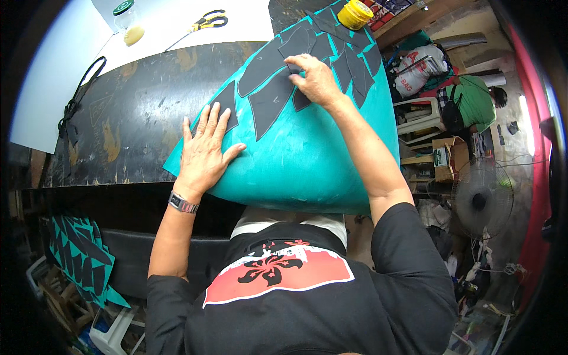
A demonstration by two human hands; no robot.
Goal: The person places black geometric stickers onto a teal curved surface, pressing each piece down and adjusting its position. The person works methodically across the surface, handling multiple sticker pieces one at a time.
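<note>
A large teal sheet (pixel 296 165) drapes over the table's near edge toward my lap. Dark grey cut-out pieces (pixel 272 100) with pale outlines lie over its far part, edge to edge in places. My left hand (pixel 204 148) rests flat with fingers spread, its fingertips against the leftmost dark piece (pixel 226 108). Over the middle of the pieces, my right hand (pixel 313 81) is curled with thumb and fingertips close together. Something small and dark shows between those fingertips, too hidden to name.
Beyond lie scissors (pixel 210 22), a green-lidded jar (pixel 126 21) and a white sheet (pixel 177 18) on the black table (pixel 154 118). A yellow tub (pixel 355 15) stands far right. A black strap (pixel 74 106), a fan (pixel 480 200), a person in green (pixel 473 102) and teal-dark pieces (pixel 83 257) surround me.
</note>
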